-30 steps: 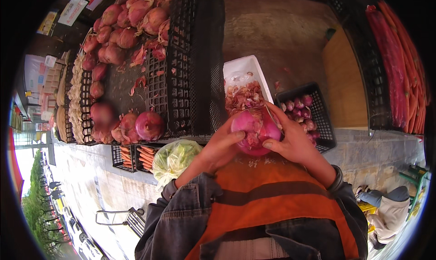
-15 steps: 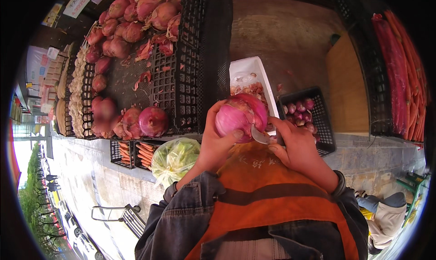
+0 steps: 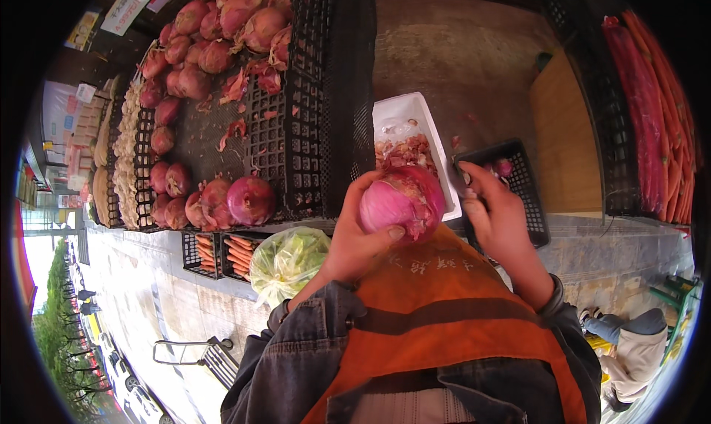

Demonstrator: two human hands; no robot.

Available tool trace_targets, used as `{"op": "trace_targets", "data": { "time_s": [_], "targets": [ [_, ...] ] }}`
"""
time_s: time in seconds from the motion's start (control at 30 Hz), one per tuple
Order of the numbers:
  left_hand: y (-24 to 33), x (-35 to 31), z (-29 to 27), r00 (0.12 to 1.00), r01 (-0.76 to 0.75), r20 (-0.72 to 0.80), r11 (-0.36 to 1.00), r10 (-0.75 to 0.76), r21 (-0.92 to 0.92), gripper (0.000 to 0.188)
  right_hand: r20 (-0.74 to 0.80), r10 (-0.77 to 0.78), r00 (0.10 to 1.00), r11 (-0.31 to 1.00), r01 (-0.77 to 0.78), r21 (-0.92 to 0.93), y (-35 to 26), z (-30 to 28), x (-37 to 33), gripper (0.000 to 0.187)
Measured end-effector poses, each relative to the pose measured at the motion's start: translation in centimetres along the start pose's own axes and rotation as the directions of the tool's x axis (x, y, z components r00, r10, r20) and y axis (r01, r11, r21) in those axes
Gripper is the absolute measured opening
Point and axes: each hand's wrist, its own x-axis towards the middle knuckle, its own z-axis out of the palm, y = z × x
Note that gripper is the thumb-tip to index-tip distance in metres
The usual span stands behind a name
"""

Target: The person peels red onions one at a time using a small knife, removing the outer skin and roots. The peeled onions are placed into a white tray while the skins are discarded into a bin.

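A large peeled red onion (image 3: 404, 205) rests in my left hand (image 3: 354, 235), whose fingers curl around its left side with the thumb across the front. The onion's skin is glossy pink-purple, with a rough brownish patch on top. To its right, apart from it, my right hand (image 3: 505, 220) is closed on a small knife (image 3: 457, 174), whose outline is hard to make out against the dark background. Beyond the onion stands a white foam box (image 3: 400, 111) with torn onion skins (image 3: 409, 151) inside.
At left, a black mesh crate (image 3: 285, 139) holds several red onions (image 3: 215, 55) and loose skins. A black basket (image 3: 535, 183) with small red onions is partly behind my right hand. Bagged greens (image 3: 290, 261), carrots (image 3: 238, 254) and a hand cart (image 3: 196, 354) sit lower left. A seated person (image 3: 633, 357) is at right.
My right hand with the knife has moved away from the onion to the right and slightly up. My left hand has shifted the onion slightly right and down.
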Motion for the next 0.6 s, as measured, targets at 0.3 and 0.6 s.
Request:
{"op": "trace_targets", "data": {
  "time_s": [0.3, 0.6],
  "targets": [
    [0.1, -0.2, 0.4, 0.998, 0.033, 0.044, 0.988, -0.040, 0.151, 0.080, -0.009, -0.261, 0.965, 0.944, 0.257, 0.207, -2.7, 0.0, 0.4, 0.035],
    [0.3, -1.1, 0.4, 0.987, 0.005, 0.153, 0.958, -0.051, 0.287, 0.084, -0.311, -0.162, 0.937, 0.981, 0.186, 0.049, -1.0, 0.6, 2.8, 0.016]
  ]
}}
